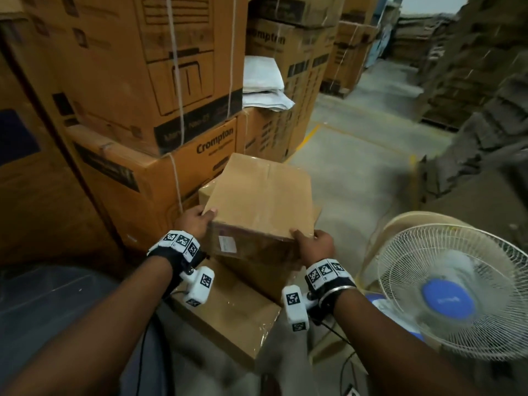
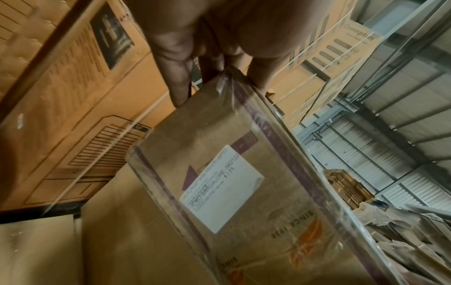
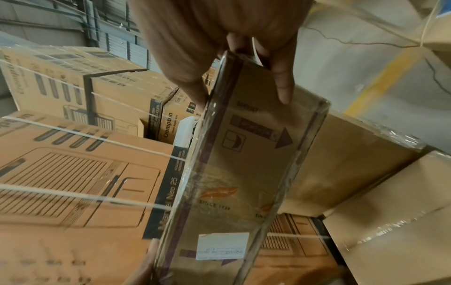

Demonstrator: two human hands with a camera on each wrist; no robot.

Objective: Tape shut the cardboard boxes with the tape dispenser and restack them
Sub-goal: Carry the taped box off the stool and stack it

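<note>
Between both hands (image 1: 197, 221) (image 1: 315, 247), gripped at its near corners, sits a taped box (image 1: 260, 201).

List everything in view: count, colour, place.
held box: one, plain brown, taped, tilted between both hands
white label: one, on the held box's near side
lower boxes: at least two, brown, under the held box
printed cartons: many, orange-brown, strapped, stacked left and behind
white sheets: a pile, on a carton behind
fan: one, white with blue hub, right
floor: grey, yellow line
left hand: grips the box's near left corner
right hand: grips the near right corner
</note>
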